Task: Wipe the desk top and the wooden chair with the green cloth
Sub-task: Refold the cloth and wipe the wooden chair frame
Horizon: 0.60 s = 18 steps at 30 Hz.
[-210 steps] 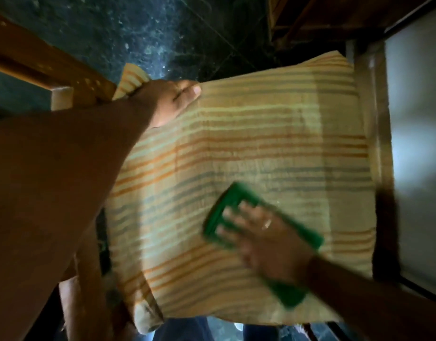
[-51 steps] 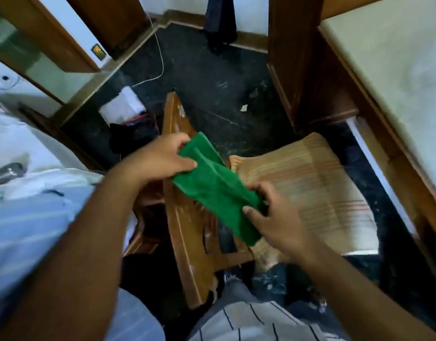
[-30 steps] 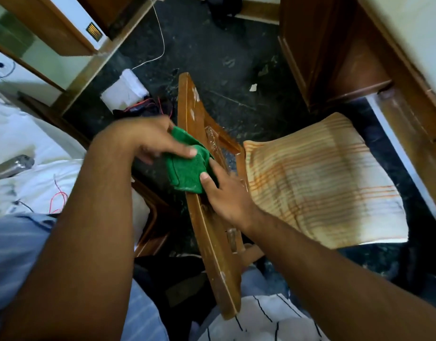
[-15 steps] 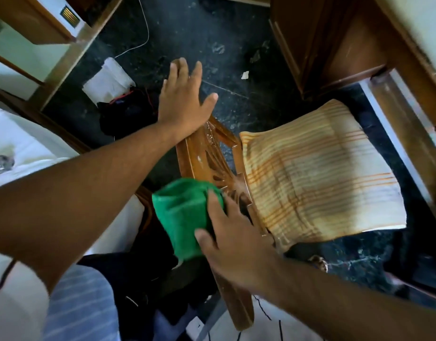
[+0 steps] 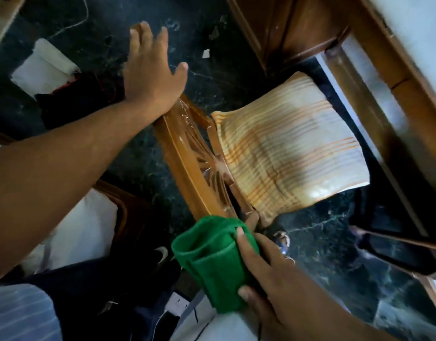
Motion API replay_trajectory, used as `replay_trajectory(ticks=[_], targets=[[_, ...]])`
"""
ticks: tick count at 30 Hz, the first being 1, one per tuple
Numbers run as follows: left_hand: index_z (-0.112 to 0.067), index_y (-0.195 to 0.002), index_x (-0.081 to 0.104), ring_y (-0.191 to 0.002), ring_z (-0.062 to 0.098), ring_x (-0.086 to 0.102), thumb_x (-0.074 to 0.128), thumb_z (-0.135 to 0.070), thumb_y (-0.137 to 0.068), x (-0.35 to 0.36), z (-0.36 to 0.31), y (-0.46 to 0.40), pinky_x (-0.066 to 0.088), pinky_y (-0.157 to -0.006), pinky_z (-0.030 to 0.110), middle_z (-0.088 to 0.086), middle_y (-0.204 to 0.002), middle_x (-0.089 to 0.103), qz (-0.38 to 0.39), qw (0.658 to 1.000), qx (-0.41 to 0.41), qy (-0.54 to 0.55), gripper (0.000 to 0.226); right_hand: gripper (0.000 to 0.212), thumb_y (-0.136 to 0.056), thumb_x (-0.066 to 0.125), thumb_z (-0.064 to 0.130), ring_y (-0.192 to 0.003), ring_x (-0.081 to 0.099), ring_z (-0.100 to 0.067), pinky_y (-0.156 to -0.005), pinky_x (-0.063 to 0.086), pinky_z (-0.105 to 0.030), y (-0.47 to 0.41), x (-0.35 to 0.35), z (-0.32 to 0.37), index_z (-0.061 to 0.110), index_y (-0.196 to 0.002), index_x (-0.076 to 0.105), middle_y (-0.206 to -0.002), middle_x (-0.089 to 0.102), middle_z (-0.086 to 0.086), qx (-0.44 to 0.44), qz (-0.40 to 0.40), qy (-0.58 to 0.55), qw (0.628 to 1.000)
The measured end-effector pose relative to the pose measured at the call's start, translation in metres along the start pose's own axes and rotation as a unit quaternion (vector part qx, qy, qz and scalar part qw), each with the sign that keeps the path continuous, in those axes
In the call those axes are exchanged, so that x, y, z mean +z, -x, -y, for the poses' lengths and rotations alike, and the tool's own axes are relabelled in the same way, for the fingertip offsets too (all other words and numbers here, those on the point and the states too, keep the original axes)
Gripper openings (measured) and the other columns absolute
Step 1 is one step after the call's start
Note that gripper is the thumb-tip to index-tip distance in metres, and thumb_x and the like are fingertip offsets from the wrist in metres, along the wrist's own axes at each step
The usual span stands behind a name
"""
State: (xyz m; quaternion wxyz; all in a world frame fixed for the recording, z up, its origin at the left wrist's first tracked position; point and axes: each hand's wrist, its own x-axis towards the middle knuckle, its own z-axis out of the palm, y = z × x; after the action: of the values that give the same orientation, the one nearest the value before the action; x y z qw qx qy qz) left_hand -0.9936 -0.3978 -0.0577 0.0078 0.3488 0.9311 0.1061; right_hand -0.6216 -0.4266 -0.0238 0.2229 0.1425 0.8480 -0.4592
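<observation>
Under the right hand [image 5: 268, 271] sits the folded green cloth [image 5: 212, 262], wrapped over the near end of the carved wooden chair back [image 5: 187, 168]; this grip is closed on the cloth, thumb and fingertips [image 5: 240, 233] pressed into its folds on the side nearest the palm. Beyond that grip, along the same rail, the left hand [image 5: 150, 77] lies flat on the far end of the chair back, its grip open with fingers spread and holding nothing. Just beside the rail, on the side away from the left forearm, a striped orange-and-cream cushion [image 5: 290, 148] covers the seat. Past the cushion runs the wooden table [image 5: 389, 77] with its pale top, well apart from both grips, over a dark speckled floor [image 5: 322, 242]
</observation>
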Motion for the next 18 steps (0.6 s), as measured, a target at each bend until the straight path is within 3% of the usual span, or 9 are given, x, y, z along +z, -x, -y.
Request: replay_trajectory(ticks=[5, 8, 10, 13, 16, 18], targets=[[-0.02, -0.157, 0.019, -0.153, 0.031, 0.003, 0.045, -0.044, -0.097, -0.006, -0.002, 0.007, 0.022, -0.117, 0.051, 0.012, -0.166, 0.008, 0.004, 1.0, -0.006, 0.001, 0.07, 0.073, -0.1, 0.034, 0.051, -0.138, 0.031, -0.039, -0.112, 0.031, -0.056, -0.056, -0.006, 0.026, 0.036, -0.149, -0.018, -0.161, 0.009, -0.008, 0.013, -0.083, 0.029, 0.996], [-0.019, -0.158, 0.018, -0.153, 0.03, 0.002, 0.044, -0.041, -0.098, -0.011, -0.004, 0.009, 0.021, -0.119, 0.047, 0.011, -0.167, 0.007, 0.015, 1.0, -0.006, 0.006, 0.069, 0.073, -0.102, 0.034, 0.05, -0.141, 0.031, -0.037, -0.114, 0.03, -0.049, -0.123, -0.046, 0.029, 0.023, -0.157, -0.006, -0.16, 0.021, -0.016, -0.012, -0.047, -0.067, 0.997], [-0.018, -0.158, 0.018, -0.153, 0.03, 0.003, 0.044, -0.04, -0.098, -0.013, -0.005, 0.009, 0.019, -0.12, 0.045, 0.011, -0.167, 0.007, 0.016, 1.0, -0.008, -0.002, 0.068, 0.071, -0.103, 0.036, 0.047, -0.144, 0.029, -0.031, -0.116, 0.027, -0.048, -0.135, -0.059, 0.025, 0.021, -0.157, -0.001, -0.161, 0.024, -0.013, -0.03, -0.036, -0.09, 0.995], [-0.018, -0.158, 0.017, -0.153, 0.029, 0.002, 0.044, -0.04, -0.099, -0.012, -0.005, 0.007, 0.02, -0.12, 0.045, 0.01, -0.167, 0.007, 0.017, 1.0, -0.012, 0.001, 0.068, 0.07, -0.102, 0.031, 0.049, -0.14, 0.032, -0.035, -0.11, 0.033, -0.052, -0.088, -0.034, 0.01, 0.027, -0.156, -0.006, -0.159, 0.021, -0.013, -0.065, -0.041, -0.027, 0.997], [-0.019, -0.158, 0.017, -0.153, 0.028, 0.003, 0.044, -0.041, -0.098, -0.008, -0.001, 0.005, 0.025, -0.119, 0.048, 0.009, -0.167, 0.007, 0.016, 1.0, -0.015, -0.001, 0.069, 0.069, -0.097, 0.028, 0.061, -0.136, 0.037, -0.024, -0.104, 0.041, -0.04, -0.019, -0.001, -0.012, 0.047, -0.151, -0.012, -0.16, 0.012, 0.01, -0.069, -0.046, -0.047, 0.995], [-0.019, -0.157, 0.018, -0.153, 0.029, 0.003, 0.045, -0.041, -0.098, -0.007, -0.001, 0.004, 0.025, -0.117, 0.048, 0.008, -0.167, 0.007, 0.017, 1.0, -0.019, 0.002, 0.069, 0.066, -0.092, 0.025, 0.068, -0.141, 0.029, -0.015, -0.108, 0.038, -0.034, 0.004, 0.008, -0.023, 0.061, -0.141, -0.018, -0.157, -0.001, 0.033, -0.06, -0.038, -0.052, 0.996]])
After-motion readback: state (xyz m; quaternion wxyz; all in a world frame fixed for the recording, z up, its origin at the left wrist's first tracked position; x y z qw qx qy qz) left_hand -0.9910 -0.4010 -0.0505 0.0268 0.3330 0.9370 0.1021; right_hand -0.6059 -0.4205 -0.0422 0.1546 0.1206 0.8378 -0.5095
